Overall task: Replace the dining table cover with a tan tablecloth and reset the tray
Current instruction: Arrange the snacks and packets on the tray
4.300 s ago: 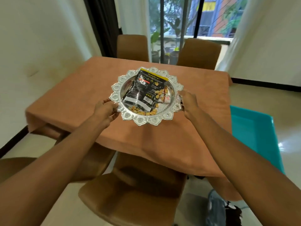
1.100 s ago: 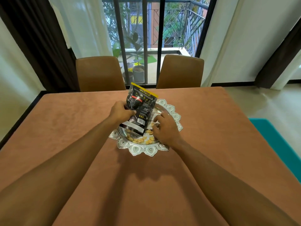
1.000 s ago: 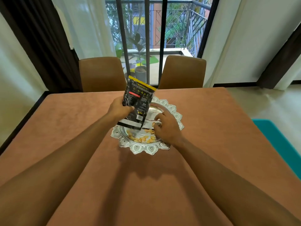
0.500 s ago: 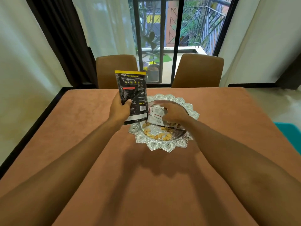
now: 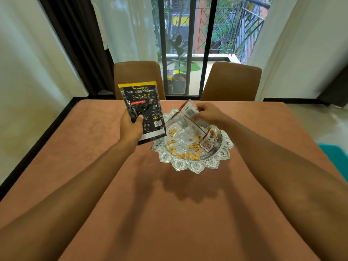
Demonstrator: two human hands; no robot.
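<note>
The tan tablecloth (image 5: pixel 169 213) covers the whole dining table, smooth and flat, in a room with pale walls, a dark curtain (image 5: pixel 79 44) and a barred balcony window (image 5: pixel 197 34). Two brown chairs (image 5: pixel 138 78) stand at the far edge. The silver tray (image 5: pixel 188 165) sits on the cloth near the middle, scattered with nut pieces (image 5: pixel 194 147). The left hand (image 5: pixel 130 129) grasps a black snack pouch (image 5: pixel 143 108), now clear of the tray and upright beside it. The right hand (image 5: pixel 209 113) pinches a clear sachet (image 5: pixel 188 117), lifted higher than half a second ago.
</note>
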